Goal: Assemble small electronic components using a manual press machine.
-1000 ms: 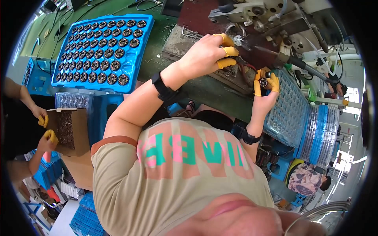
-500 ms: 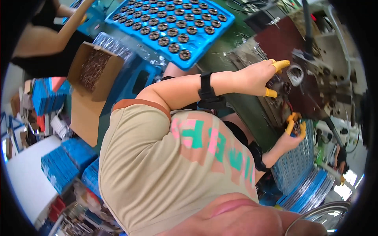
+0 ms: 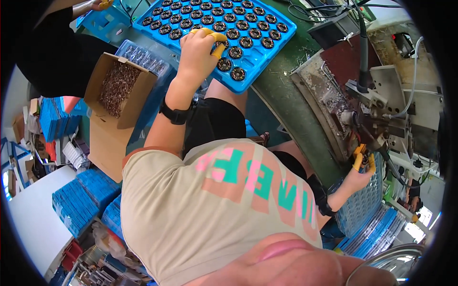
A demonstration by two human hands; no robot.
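My left hand (image 3: 198,55), with yellow finger covers, reaches over the blue tray (image 3: 260,58). Its thumb and fingers are closed round a small round stator (image 3: 221,45) near the tray's left-hand edge. Rows of similar dark, ring-shaped stators (image 3: 237,73) fill much of the tray. At the right, my right hand (image 3: 358,177) is closed on another small round part (image 3: 366,158), which looks like a stator. Yellow covers on its fingers partly hide that part. This hand is just below a metal machine head (image 3: 355,119).
An open cardboard box (image 3: 136,97) of small coppery pieces stands at the left. The machine's metal bed (image 3: 329,95) carries loose scraps on the green bench (image 3: 286,107). Clear and blue trays (image 3: 369,229) are stacked at lower right. A co-worker's arm (image 3: 83,8) shows at upper left.
My left hand has swung left from the machine bed, where its fingers were spread, to the tray and closed on a stator. My right hand keeps its hold beside the machine.
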